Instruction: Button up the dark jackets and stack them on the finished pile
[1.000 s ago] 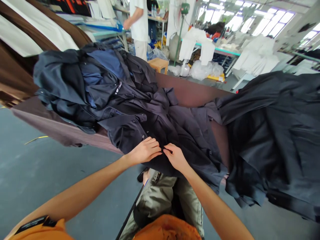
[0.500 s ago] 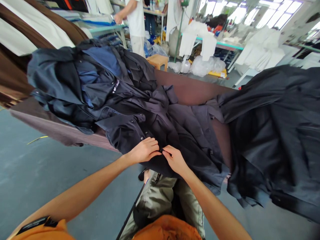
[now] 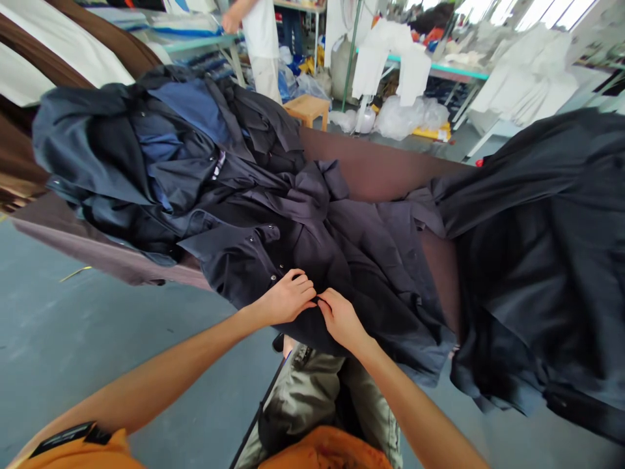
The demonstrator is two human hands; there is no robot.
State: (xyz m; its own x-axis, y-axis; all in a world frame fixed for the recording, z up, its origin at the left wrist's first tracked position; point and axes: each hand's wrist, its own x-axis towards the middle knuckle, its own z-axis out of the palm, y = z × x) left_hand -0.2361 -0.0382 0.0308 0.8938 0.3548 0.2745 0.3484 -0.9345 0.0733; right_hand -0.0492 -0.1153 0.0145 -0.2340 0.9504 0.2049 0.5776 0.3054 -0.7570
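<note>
Grip unchanged: left hand (image 3: 289, 298) and right hand (image 3: 342, 319) still pinch the dark garment (image 3: 361, 273) nearly fingertip-to-fingertip, so work stays put.

Pale patch (image 3: 218, 165) on dark garments (image 3: 92, 146): we see marks too small to read.
Black strip (image 3: 61, 438) on orange sleeve (image 3: 105, 451): we can read no lettering.
Yellow package (image 3: 430, 133) beyond the bench's (image 3: 375, 169) far edge: we find its label (image 3: 443, 135) illegible.

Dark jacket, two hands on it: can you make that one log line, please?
left hand: pinching dark jacket | right hand: pinching it alongside | dark jacket: rumpled across brown table | wooden stool: beyond table
</note>
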